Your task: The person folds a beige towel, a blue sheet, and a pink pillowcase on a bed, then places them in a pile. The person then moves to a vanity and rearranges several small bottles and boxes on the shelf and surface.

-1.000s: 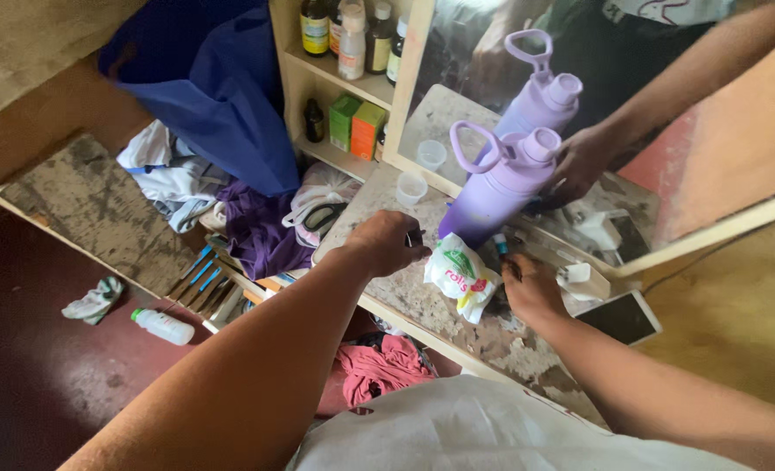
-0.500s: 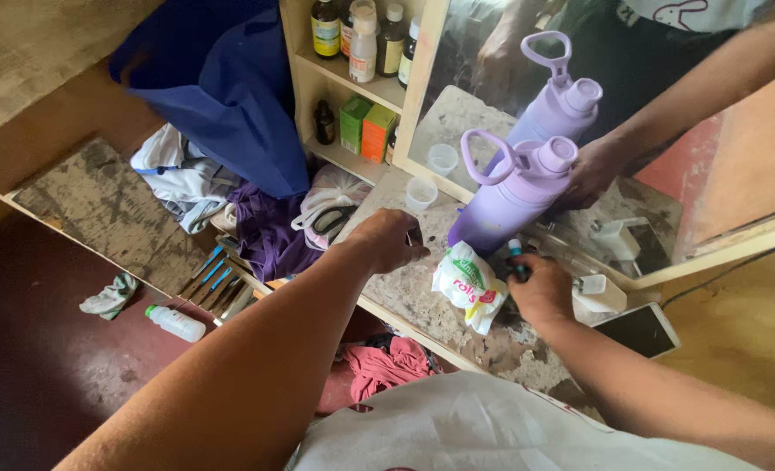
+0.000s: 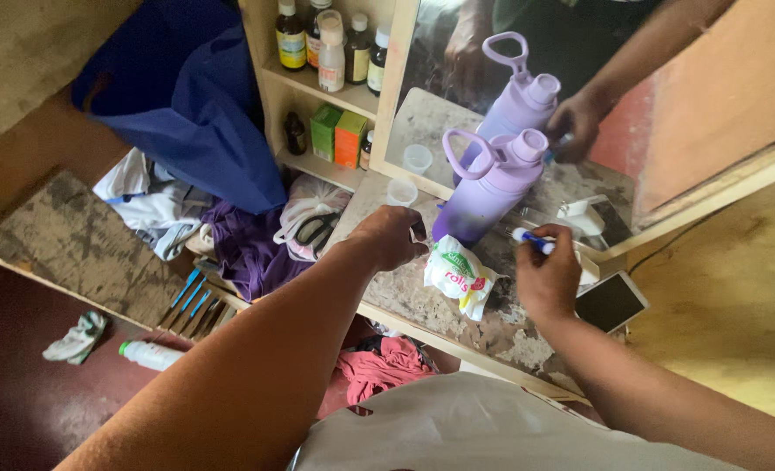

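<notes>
I see my right hand [image 3: 549,277] nearest, its grip closed on a small white and blue tube [image 3: 531,236] above the desk [image 3: 422,305]. My left hand [image 3: 393,235] is curled shut; what its grip holds I cannot tell. Between both hands lies a white plastic packet [image 3: 455,275], contents hidden. Just behind stands a purple bottle [image 3: 489,187], capped. Beside it sits a small clear cup [image 3: 401,191]. Farther back, the shelf [image 3: 317,87] holds several capped bottles [image 3: 331,54] and two boxes [image 3: 338,136].
</notes>
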